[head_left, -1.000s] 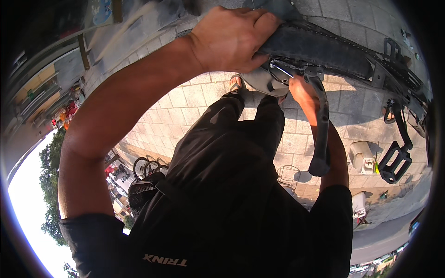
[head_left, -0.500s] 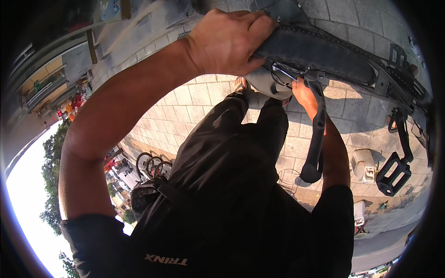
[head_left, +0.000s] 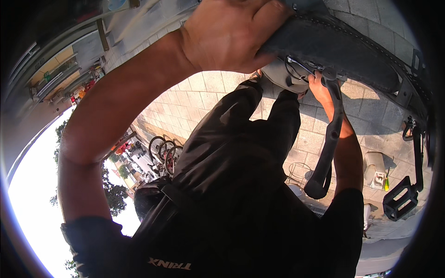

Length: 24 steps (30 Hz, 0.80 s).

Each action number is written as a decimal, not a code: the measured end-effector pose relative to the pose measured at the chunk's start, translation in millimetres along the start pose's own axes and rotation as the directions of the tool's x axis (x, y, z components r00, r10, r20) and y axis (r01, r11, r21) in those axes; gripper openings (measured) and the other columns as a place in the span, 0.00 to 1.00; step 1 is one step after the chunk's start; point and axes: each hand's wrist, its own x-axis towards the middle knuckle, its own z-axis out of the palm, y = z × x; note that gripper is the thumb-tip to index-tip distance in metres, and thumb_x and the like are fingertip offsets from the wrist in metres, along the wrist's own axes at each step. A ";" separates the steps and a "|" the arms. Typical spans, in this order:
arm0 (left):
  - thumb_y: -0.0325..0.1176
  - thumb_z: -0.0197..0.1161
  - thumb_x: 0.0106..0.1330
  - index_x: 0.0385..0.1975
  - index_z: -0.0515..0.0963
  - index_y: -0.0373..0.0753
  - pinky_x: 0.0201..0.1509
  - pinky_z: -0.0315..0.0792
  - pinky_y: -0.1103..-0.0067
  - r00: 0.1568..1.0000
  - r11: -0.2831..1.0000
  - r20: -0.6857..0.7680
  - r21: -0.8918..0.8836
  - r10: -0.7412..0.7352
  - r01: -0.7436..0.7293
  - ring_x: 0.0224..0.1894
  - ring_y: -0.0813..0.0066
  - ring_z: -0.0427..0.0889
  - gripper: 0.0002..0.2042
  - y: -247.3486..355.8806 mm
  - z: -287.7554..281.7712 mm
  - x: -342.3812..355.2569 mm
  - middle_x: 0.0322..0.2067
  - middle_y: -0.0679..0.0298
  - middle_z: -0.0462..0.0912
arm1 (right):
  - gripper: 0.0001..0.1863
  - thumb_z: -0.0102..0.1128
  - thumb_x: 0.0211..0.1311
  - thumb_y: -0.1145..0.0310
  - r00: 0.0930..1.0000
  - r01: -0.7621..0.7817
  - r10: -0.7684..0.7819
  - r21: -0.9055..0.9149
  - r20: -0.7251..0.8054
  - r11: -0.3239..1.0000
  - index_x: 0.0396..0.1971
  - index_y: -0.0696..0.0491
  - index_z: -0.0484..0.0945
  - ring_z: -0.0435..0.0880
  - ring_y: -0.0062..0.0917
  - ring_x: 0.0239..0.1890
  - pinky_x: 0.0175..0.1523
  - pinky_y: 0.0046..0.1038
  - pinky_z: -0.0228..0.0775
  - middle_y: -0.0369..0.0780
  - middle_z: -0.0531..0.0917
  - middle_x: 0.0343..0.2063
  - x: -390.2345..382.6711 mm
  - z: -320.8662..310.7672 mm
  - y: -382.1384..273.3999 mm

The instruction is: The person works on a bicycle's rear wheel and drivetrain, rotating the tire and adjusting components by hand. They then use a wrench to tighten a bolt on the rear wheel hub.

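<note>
My left hand (head_left: 232,37) lies over the near end of a long black padded seat (head_left: 333,48) with a stitched edge, thumb along its side and fingertips out of sight beyond it. Under the seat, a thin shiny metal rod (head_left: 299,65), perhaps a wrench handle, runs toward my right hand (head_left: 320,90). My right fingers are closed at its end, partly hidden behind a bracket. A black curved bar (head_left: 334,132) with a rounded end hangs in front of my right forearm. Below the seat is a rounded grey-beige part (head_left: 280,78) with dark cables beside it.
A black pedal (head_left: 401,199) on its crank juts out at the right. On the sunlit paving (head_left: 208,88) stand a pale box-like object (head_left: 374,167) and a yellow-green item (head_left: 386,183). A wire basket (head_left: 299,172) and parked bicycles (head_left: 164,150) are farther off.
The seat, bar and pedal sit further right and lower in view, and my left hand looks larger and nearer. Both hands keep their places, left on the seat and right at the rod.
</note>
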 end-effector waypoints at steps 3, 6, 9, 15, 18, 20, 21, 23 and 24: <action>0.37 0.76 0.49 0.53 0.76 0.40 0.37 0.82 0.68 0.961 0.961 -0.207 0.242 0.186 -0.133 0.36 0.57 0.88 0.29 -9.4 9.1 -7.5 0.36 0.59 0.84 | 0.10 0.62 0.57 0.61 0.982 0.135 -0.150 -0.129 -0.118 0.982 0.28 0.52 0.85 0.88 0.38 0.31 0.33 0.41 0.80 0.42 0.87 0.27 2.5 33.5 17.0; 0.39 0.76 0.50 0.54 0.76 0.39 0.39 0.82 0.68 0.988 0.987 -0.140 0.158 0.063 -0.040 0.37 0.55 0.87 0.29 0.4 9.4 0.0 0.37 0.58 0.85 | 0.13 0.61 0.58 0.57 0.968 0.160 -0.194 -0.203 -0.161 0.966 0.31 0.52 0.86 0.87 0.42 0.32 0.34 0.45 0.79 0.45 0.86 0.27 4.1 50.0 36.3; 0.42 0.73 0.53 0.50 0.75 0.37 0.39 0.84 0.66 0.996 0.979 -0.088 0.205 0.014 0.005 0.43 0.60 0.88 0.26 0.9 11.7 3.2 0.39 0.59 0.85 | 0.20 0.58 0.64 0.52 0.995 -0.096 0.096 0.035 0.008 0.995 0.39 0.55 0.85 0.87 0.50 0.39 0.44 0.48 0.79 0.52 0.86 0.33 7.0 35.0 16.5; 0.41 0.72 0.54 0.50 0.74 0.38 0.38 0.82 0.63 0.997 0.982 -0.077 0.187 -0.010 0.025 0.40 0.55 0.87 0.25 5.0 11.9 2.3 0.39 0.57 0.85 | 0.25 0.62 0.68 0.45 0.844 -0.429 0.364 0.089 0.393 0.899 0.47 0.53 0.84 0.87 0.40 0.51 0.58 0.36 0.76 0.46 0.88 0.44 -20.0 -5.5 21.9; 0.40 0.71 0.55 0.48 0.74 0.38 0.39 0.82 0.62 0.998 0.986 -0.066 0.168 -0.008 0.019 0.42 0.55 0.87 0.23 4.2 16.4 5.7 0.39 0.58 0.85 | 0.16 0.63 0.70 0.55 0.962 -0.187 0.169 0.067 0.214 0.980 0.40 0.55 0.83 0.87 0.42 0.47 0.53 0.39 0.76 0.48 0.86 0.39 -26.6 -20.3 20.5; 0.40 0.71 0.55 0.47 0.74 0.38 0.39 0.82 0.62 0.997 0.988 -0.078 0.156 -0.012 0.024 0.42 0.55 0.87 0.22 4.3 17.7 5.0 0.39 0.58 0.84 | 0.12 0.62 0.70 0.61 0.987 -0.058 0.052 0.042 0.151 0.997 0.37 0.55 0.81 0.86 0.43 0.44 0.51 0.40 0.76 0.49 0.85 0.36 -25.1 -29.6 0.8; 0.40 0.71 0.55 0.47 0.74 0.38 0.39 0.82 0.62 0.997 0.988 -0.077 0.150 -0.009 0.021 0.42 0.55 0.87 0.22 4.3 18.7 5.4 0.39 0.58 0.84 | 0.12 0.60 0.71 0.62 0.992 -0.036 0.034 0.012 0.121 0.999 0.38 0.57 0.80 0.85 0.48 0.43 0.48 0.43 0.75 0.52 0.85 0.36 -26.0 -35.4 -8.0; 0.40 0.71 0.55 0.48 0.74 0.37 0.40 0.82 0.62 0.998 0.988 -0.069 0.149 -0.015 0.025 0.42 0.55 0.87 0.22 4.5 17.1 5.3 0.39 0.58 0.84 | 0.11 0.57 0.72 0.65 0.998 0.021 -0.019 -0.038 0.064 0.999 0.39 0.59 0.76 0.82 0.56 0.42 0.43 0.49 0.72 0.56 0.84 0.35 -24.8 -43.5 -21.9; 0.40 0.71 0.56 0.48 0.74 0.37 0.40 0.82 0.62 0.998 0.988 -0.064 0.150 -0.022 0.031 0.43 0.55 0.87 0.22 5.0 15.4 5.0 0.39 0.58 0.84 | 0.10 0.58 0.70 0.65 0.993 0.061 -0.045 -0.138 0.113 0.989 0.37 0.58 0.74 0.84 0.54 0.41 0.42 0.49 0.73 0.53 0.84 0.35 -21.0 -44.2 -23.8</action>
